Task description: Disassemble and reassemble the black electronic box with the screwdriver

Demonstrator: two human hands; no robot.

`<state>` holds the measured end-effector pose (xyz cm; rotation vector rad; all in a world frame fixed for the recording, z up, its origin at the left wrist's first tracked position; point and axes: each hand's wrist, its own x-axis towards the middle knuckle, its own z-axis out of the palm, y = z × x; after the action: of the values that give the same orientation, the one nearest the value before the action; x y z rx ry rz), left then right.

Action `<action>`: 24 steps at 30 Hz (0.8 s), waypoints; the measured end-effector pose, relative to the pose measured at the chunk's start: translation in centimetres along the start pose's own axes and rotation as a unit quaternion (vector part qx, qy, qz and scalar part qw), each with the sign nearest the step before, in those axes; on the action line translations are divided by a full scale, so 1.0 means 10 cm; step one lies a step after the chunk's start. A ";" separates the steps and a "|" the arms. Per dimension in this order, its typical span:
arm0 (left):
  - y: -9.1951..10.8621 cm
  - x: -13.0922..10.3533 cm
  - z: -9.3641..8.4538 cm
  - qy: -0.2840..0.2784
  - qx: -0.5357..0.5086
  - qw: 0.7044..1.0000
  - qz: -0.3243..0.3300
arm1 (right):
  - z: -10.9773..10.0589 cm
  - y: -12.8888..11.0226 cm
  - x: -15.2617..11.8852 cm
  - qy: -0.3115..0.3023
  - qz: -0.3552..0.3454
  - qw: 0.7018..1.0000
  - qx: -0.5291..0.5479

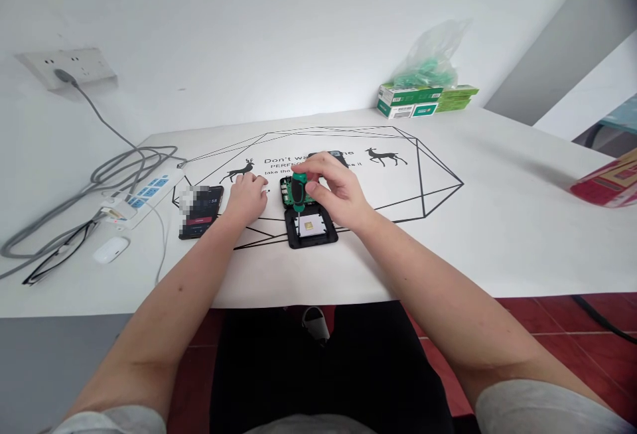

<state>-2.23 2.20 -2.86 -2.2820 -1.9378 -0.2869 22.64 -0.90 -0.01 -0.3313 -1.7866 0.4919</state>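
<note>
Forearms reach fwd: right hand (338,195) grip closed on upright screwdriver (298,190) over device (309,225), left hand (246,198) loosely curled beside.

1. Looks like a small electronics repair workspace: plain white bench (497,221) against a bare wall.
2. Power strip (144,196) and cables trail left; an opened device (308,221) sits mid-bench.
3. Stacked green boxes (423,99) at back.

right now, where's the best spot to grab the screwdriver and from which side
Probably the thick black-and-green handle of the screwdriver, taken from above and the right, as the right hand has it. It stands nearly upright with its tip down in the opened device, so only the handle is free. The left hand rests on the table at the device's left.
</note>
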 end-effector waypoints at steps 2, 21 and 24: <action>0.01 -0.01 0.01 -0.010 0.006 1.000 0.005 | -0.01 0.00 0.00 0.004 0.003 1.000 0.005; -0.03 0.00 -0.01 -0.023 0.016 0.998 -0.050 | 0.10 0.02 -0.02 0.005 0.135 0.977 0.163; -0.04 0.00 -0.01 -0.018 0.024 0.998 -0.050 | 0.08 0.00 -0.02 0.017 0.118 0.985 0.126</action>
<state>-2.60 2.21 -2.82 -2.1794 -2.0584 -0.2093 21.89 -1.10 -0.35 -0.3727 -1.6378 0.8658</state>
